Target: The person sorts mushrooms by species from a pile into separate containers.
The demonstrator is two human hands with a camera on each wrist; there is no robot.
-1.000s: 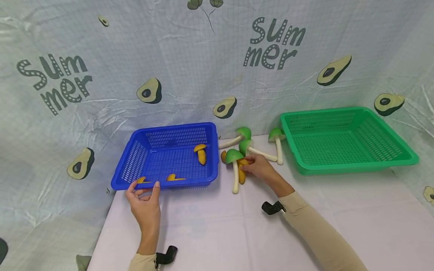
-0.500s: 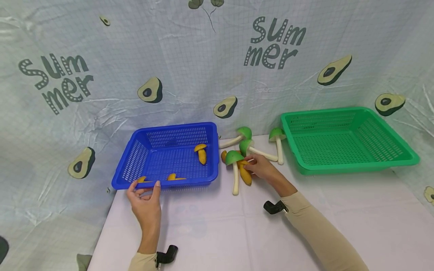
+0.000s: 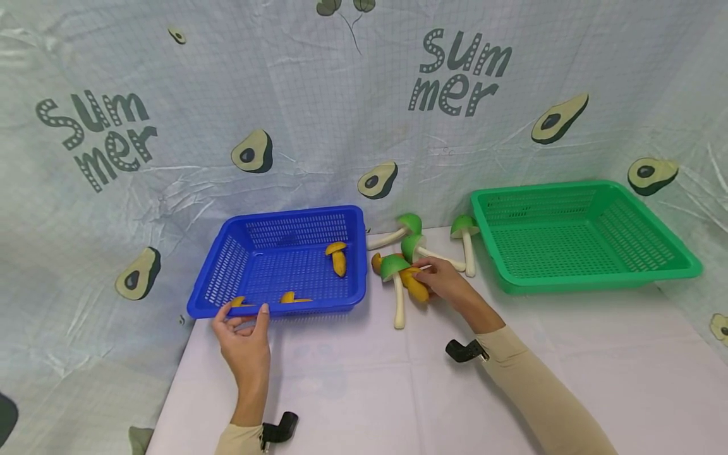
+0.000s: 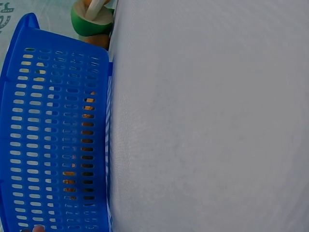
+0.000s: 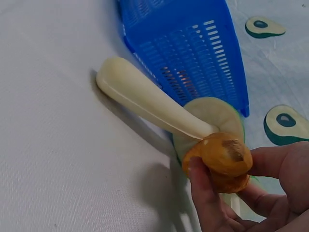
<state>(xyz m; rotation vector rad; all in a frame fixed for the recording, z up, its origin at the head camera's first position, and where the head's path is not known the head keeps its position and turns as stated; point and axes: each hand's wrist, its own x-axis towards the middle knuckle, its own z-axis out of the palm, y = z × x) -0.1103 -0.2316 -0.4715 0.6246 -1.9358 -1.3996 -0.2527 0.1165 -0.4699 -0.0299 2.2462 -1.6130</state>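
Note:
My left hand (image 3: 246, 351) grips the near rim of a blue plastic basket (image 3: 318, 307), fingers and thumb at the edge. Inside the basket are a few orange-yellow toy mushrooms, one of them a whole mushroom (image 3: 338, 260) near the right wall. Between thumb and fingers, my right hand (image 3: 446, 283) pinches another orange-yellow toy mushroom (image 3: 414, 285), whose rounded stem end (image 5: 227, 154) faces the right wrist camera. Directly beside it lies a green-capped toy mushroom (image 3: 394, 268) with a long pale stem. An orange mushroom (image 3: 376, 262) peeks out behind that cap, mostly hidden.
More green-capped mushrooms lie behind, including one by the backdrop (image 3: 409, 222) and one (image 3: 465, 227) against the green basket (image 3: 591, 280) at right. A patterned cloth hangs behind the pale-covered table (image 3: 364, 392).
My right hand has drawn the orange-yellow mushroom slightly right and tilted its stem end up toward the right. The front green-capped mushroom has shifted a little. My left hand stays on the rim.

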